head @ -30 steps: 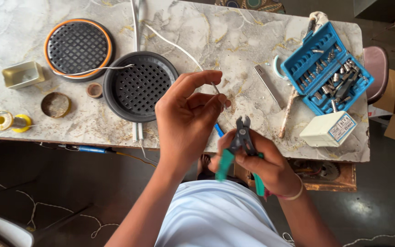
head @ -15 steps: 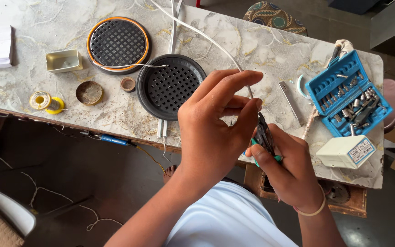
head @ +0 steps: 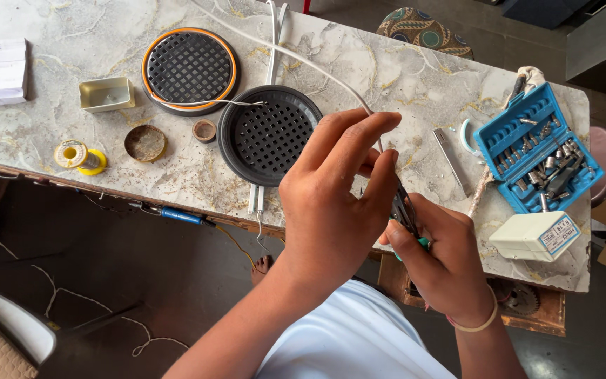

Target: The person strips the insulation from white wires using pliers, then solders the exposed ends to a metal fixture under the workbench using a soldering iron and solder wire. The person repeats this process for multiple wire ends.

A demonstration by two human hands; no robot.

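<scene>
Marble-patterned bench (head: 401,70) runs across the upper frame; its near edge passes just behind both hands, which work over the open floor in front of it. Left hand (head: 338,203) is closed, fingers pinching the white cable (head: 296,56) that trails back across the bench. Right hand (head: 443,260) is clenched around green-handled pliers (head: 407,214), whose jaws meet the cable at the left fingertips. Black round grille (head: 268,133) lies on the bench just left of the left hand, near the front edge. Blue bit case (head: 538,147) and white box (head: 534,237) sit right of the hands, the box nearest the edge.
</scene>
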